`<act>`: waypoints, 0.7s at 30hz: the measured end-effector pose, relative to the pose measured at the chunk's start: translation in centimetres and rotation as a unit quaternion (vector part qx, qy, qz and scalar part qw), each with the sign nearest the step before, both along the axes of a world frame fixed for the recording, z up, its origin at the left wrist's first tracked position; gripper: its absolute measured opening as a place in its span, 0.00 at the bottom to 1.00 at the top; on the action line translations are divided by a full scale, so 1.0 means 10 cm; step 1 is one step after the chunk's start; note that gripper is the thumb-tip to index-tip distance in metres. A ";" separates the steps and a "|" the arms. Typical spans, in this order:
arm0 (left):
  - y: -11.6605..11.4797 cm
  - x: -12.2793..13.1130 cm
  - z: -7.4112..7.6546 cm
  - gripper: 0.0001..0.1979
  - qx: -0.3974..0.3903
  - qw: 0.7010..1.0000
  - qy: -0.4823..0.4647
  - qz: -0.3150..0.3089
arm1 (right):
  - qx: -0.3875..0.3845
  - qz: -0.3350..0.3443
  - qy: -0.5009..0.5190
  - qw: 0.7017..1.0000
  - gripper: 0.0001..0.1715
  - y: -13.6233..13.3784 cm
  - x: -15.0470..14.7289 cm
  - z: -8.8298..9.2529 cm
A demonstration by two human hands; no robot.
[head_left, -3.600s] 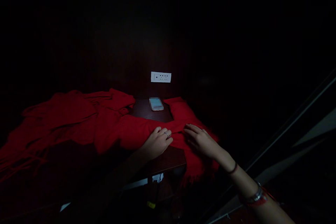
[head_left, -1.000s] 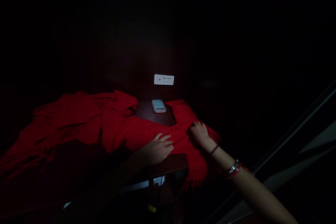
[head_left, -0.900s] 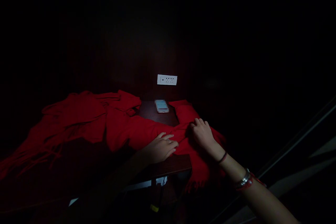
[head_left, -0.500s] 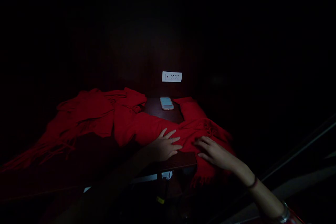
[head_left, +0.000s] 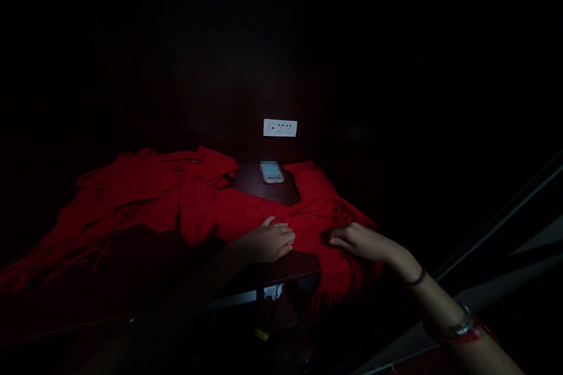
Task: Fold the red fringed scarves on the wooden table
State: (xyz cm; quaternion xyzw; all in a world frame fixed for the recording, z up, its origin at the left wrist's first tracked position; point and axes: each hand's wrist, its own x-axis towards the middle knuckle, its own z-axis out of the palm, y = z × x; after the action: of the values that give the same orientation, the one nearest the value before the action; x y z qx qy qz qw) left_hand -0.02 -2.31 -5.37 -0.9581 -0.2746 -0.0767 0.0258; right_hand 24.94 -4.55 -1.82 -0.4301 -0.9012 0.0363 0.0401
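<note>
A red fringed scarf [head_left: 233, 214] lies spread and rumpled across the dark table [head_left: 290, 266], with one fringed end hanging over the front edge. My left hand [head_left: 271, 242], wearing a ring, rests at the scarf's near edge with its fingers curled in and closed on the cloth. To the right, my right hand [head_left: 358, 240] has its fingers drawn together in a pinch on the same scarf. Its fingertips are dim, so the fold between them is hard to see.
Behind the scarf a phone [head_left: 272, 172] with a lit screen lies on the table. A white socket panel [head_left: 280, 128] is on the dark wall. Under the table hangs a small yellow item [head_left: 261, 334]. A pale diagonal edge [head_left: 497, 220] runs along the right.
Both hands' fingers, spread or loosely bent before, have closed in on the scarf. The whole view has shifted slightly, so things appear a little further left.
</note>
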 end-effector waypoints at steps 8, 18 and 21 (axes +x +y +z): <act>0.12 0.13 0.02 0.14 0.051 0.972 -0.077 0.215 | 0.167 -0.106 -0.140 0.970 0.16 0.63 -0.34 0.08; 0.25 -0.03 0.00 0.12 0.002 0.980 -0.090 0.179 | 0.346 -0.181 -0.116 0.913 0.15 0.34 -0.07 0.07; 0.21 -0.09 0.02 0.13 -0.008 0.992 -0.046 0.121 | 0.329 -0.201 -0.074 0.920 0.15 0.11 0.02 0.07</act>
State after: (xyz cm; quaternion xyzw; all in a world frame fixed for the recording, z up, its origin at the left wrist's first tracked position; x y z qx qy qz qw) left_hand -0.95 -0.20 -5.12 -0.9134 -0.3904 -0.1146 0.0151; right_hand 25.17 -3.45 -1.08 -0.5664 -0.7571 -0.3030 0.1188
